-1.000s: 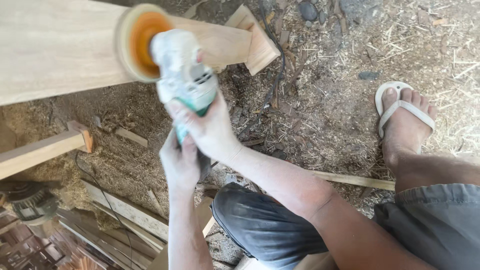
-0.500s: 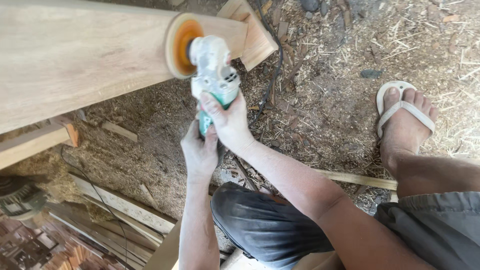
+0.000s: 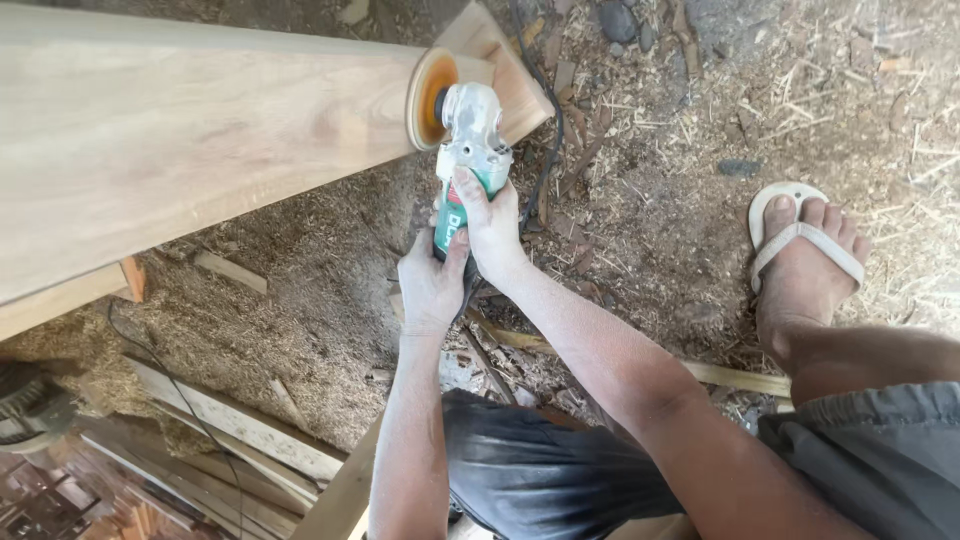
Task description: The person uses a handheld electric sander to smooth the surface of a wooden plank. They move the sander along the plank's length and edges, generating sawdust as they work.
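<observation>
Sawdust-covered ground (image 3: 300, 260) strewn with wood scraps lies beneath a long pale plank (image 3: 180, 130) at upper left. Near the plank's right end, the grinder (image 3: 465, 150) presses its orange disc (image 3: 430, 98) to the wood; the left hand (image 3: 432, 285) is clamped on its green handle from below, the right hand (image 3: 490, 225) wrapped around the body just above. At far right, a foot in a white sandal (image 3: 800, 240) rests on the ground.

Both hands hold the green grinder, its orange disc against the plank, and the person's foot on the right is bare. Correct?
Not quite. The foot wears a white sandal, as the head view shows. Both the left hand and right hand do hold the grinder, disc against the plank.
</observation>
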